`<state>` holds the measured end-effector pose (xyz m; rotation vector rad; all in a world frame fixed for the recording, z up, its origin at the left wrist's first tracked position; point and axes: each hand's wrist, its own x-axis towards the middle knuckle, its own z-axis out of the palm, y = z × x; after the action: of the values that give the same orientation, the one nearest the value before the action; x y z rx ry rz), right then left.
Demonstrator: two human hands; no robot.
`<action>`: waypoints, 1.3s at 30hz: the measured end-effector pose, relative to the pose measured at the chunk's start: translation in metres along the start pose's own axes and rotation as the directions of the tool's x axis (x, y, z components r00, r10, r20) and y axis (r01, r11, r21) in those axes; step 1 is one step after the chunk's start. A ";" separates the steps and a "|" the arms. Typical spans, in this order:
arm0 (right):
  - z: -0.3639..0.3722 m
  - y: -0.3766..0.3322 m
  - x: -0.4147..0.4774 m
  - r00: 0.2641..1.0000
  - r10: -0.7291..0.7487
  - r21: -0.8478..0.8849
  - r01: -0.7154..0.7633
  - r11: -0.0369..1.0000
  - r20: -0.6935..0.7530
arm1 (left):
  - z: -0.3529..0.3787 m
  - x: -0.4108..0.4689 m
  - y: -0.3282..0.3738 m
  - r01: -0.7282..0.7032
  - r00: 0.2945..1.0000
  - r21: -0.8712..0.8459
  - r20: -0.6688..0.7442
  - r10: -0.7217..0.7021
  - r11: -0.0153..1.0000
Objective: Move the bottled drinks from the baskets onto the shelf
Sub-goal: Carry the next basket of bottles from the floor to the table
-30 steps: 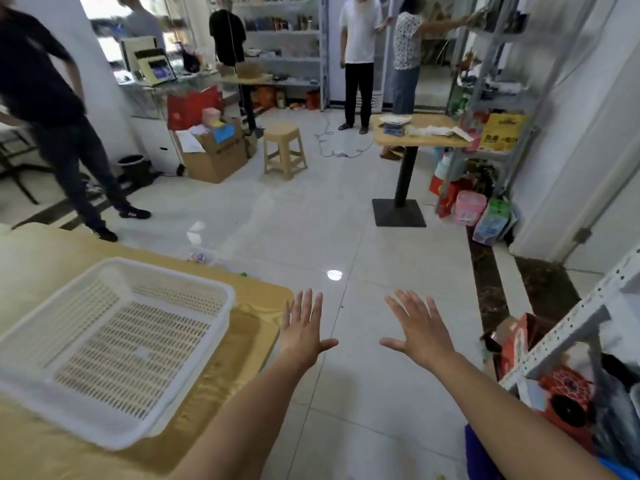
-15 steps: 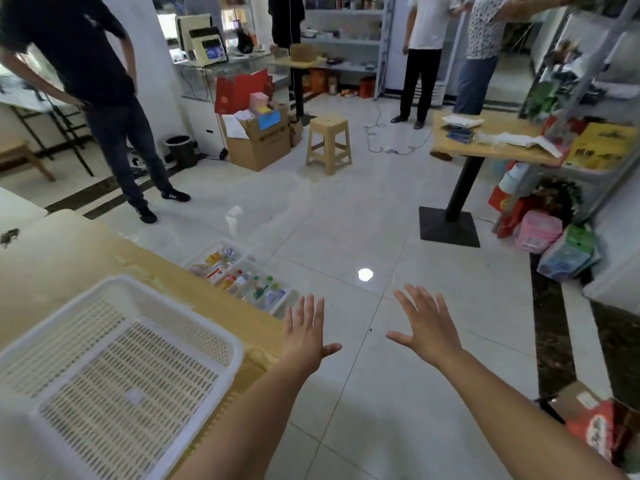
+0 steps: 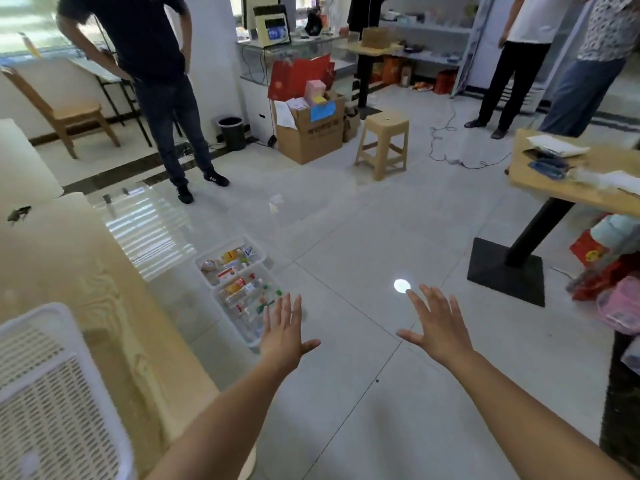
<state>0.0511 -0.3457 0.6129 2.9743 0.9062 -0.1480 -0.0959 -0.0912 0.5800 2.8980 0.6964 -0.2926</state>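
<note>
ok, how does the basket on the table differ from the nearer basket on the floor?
The table basket sits on the wooden table; the nearer floor basket sits on the tiled floor. The table basket's visible part holds nothing; the nearer floor basket is packed with bottled drinks. The table basket is cut off by the frame edge; the nearer floor basket shows almost whole. Both are pale plastic baskets.
</note>
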 end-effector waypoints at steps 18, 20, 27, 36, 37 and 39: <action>-0.003 -0.095 0.331 0.874 -0.486 0.005 0.486 0.874 -0.025 | -0.031 0.192 -0.095 0.420 0.908 -0.127 0.068 -0.414 0.899; -0.003 -0.108 0.365 0.873 -0.488 0.002 0.488 0.873 -0.028 | -0.039 0.216 -0.107 0.436 0.900 -0.111 0.081 -0.429 0.893; 0.020 -0.156 0.462 0.824 -0.562 0.030 0.562 0.827 0.064 | -0.051 0.291 -0.145 0.532 0.846 -0.100 0.099 -0.524 0.841; 0.150 -0.217 0.602 0.774 -0.612 0.146 0.594 0.791 0.163 | 0.041 0.401 -0.221 0.694 0.719 -0.135 0.176 -0.672 0.707; 0.170 -0.221 0.612 0.774 -0.610 0.152 0.591 0.792 0.171 | 0.061 0.411 -0.230 0.701 0.712 -0.127 0.184 -0.678 0.702; 0.220 -0.226 0.630 0.766 -0.610 0.174 0.585 0.792 0.203 | 0.103 0.430 -0.245 0.708 0.703 -0.104 0.187 -0.686 0.698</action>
<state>0.4276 0.1796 0.3320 2.5300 1.8154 -0.5807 0.1513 0.2918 0.3611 2.2878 1.6948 -0.4727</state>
